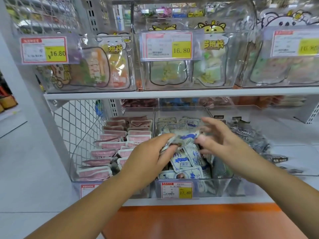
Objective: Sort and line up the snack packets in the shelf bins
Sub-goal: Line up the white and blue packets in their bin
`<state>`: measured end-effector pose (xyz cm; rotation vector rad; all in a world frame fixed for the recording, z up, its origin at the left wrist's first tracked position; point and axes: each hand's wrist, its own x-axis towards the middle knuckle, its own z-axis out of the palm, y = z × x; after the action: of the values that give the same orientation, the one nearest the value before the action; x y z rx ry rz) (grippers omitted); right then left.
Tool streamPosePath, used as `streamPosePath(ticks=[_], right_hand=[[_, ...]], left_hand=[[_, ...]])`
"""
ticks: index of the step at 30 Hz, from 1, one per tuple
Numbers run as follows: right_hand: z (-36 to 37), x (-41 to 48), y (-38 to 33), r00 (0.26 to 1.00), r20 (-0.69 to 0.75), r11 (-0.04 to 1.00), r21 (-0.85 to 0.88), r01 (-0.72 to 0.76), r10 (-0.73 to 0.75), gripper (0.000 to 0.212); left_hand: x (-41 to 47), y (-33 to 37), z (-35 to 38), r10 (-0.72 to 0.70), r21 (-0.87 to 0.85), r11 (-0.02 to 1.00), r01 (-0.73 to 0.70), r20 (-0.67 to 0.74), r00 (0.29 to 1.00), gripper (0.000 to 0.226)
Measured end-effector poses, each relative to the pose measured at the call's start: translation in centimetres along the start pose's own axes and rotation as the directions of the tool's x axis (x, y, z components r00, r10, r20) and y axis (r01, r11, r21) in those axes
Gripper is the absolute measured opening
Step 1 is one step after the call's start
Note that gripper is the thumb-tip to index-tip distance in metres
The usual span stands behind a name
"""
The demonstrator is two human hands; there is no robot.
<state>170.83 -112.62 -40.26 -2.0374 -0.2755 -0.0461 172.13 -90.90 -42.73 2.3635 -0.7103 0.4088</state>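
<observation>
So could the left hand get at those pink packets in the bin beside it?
Probably yes. The pink packets lie uncovered in an open-topped bin just left of the left hand. It pinches a blue-and-white packet though, so its grip would need freeing first.

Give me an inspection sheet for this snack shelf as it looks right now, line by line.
Surface: white lower shelf carrying clear bins side by side.
Job's things: pink packets in rows in the left bin; white-and-blue packets jumbled in the middle bin; dark packets heaped at the right.
Clutter: one dark item among the pink packets.
Grippers: left hand and right hand each pinch an end of the held packet over the middle bin.
Cables: nothing seen.
Surroundings: upper bins of pouches with price tags; mesh panel; orange base.
</observation>
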Motion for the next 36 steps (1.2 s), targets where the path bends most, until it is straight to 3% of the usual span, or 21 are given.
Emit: streamPosePath(ticks=[2, 4, 6, 10, 11, 13, 15, 18, 25, 28, 30, 32, 34, 36], right_hand=[[0.2, -0.1, 0.2, 0.998, 0.054, 0.998, 0.051, 0.034, -0.037, 0.06], [0.7, -0.1, -0.1, 0.999, 0.003, 0.99, 0.128, 0.052, -0.053, 0.029], [1.3, 0.0, -0.2, 0.999, -0.026, 0.987, 0.154, 0.051, -0.047, 0.015], [1.2, 1.0, 0.1, 1.0, -0.006, 0.959, 0.284, 0.0, 0.001, 0.026], [0.8, 1.4, 0.5, 1.0, -0.015, 0.97, 0.241, -0.005, 0.009, 0.026], [0.1, 1.9, 1.6, 1.0, 0.024, 0.998, -0.07, 0.009, -0.008, 0.021], [0.3, 2.0, 2.5, 0.989, 0.15, 0.942, -0.334, 0.04, 0.011, 0.02], [1.7, 2.7, 3.5, 0.958, 0.288, 0.826, -0.539, 0.165, -0.003, 0.034], [3.8, 4.6, 3.5, 0.935, 0.353, 0.727, -0.633, 0.267, -0.036, 0.089], [4.6, 4.7, 3.2, 0.922, 0.38, 0.652, -0.683, 0.331, -0.07, 0.09], [4.4, 4.9, 2.5, 0.936, 0.321, 0.679, -0.656, 0.331, -0.147, 0.07], [3.5, 5.0, 1.6, 0.969, 0.169, 0.798, -0.551, 0.244, -0.18, 0.052], [2.2, 4.7, 1.0, 0.987, -0.014, 0.906, -0.399, 0.143, -0.162, 0.043], [1.3, 3.9, 0.7, 0.989, -0.102, 0.965, -0.249, 0.077, -0.105, 0.038]], left_hand=[[0.1, 0.6, 0.2, -0.093, -0.268, 0.956, 0.116, 0.096, 0.991, 0.024], [0.0, 1.2, 0.4, -0.136, -0.439, 0.874, 0.207, 0.189, 0.973, 0.022], [-0.2, 1.5, 0.6, -0.155, -0.465, 0.857, 0.223, 0.18, 0.971, 0.02], [0.1, 1.0, -0.5, -0.248, -0.483, 0.845, 0.227, 0.023, 0.969, 0.022], [0.2, 0.7, -0.9, -0.284, -0.521, 0.819, 0.241, -0.003, 0.959, 0.022], [0.2, -0.2, -1.8, -0.349, -0.586, 0.768, 0.258, -0.046, 0.936, 0.02], [-0.1, -1.0, -2.5, -0.398, -0.632, 0.727, 0.269, -0.068, 0.915, 0.019], [-0.5, -1.9, -2.9, -0.439, -0.668, 0.689, 0.282, -0.074, 0.895, 0.018], [-1.3, -2.5, -3.4, -0.431, -0.615, 0.724, 0.312, -0.051, 0.901, 0.021], [-1.5, -2.5, -3.3, -0.428, -0.593, 0.73, 0.339, -0.01, 0.904, 0.022], [-1.5, -2.5, -3.2, -0.428, -0.582, 0.732, 0.354, 0.01, 0.904, 0.023], [-1.5, -2.5, -3.2, -0.426, -0.593, 0.723, 0.355, 0.021, 0.904, 0.024], [-1.4, -2.3, -3.0, -0.417, -0.62, 0.707, 0.34, 0.023, 0.909, 0.025], [-1.3, -2.1, -2.7, -0.404, -0.641, 0.695, 0.326, 0.026, 0.914, 0.026]])
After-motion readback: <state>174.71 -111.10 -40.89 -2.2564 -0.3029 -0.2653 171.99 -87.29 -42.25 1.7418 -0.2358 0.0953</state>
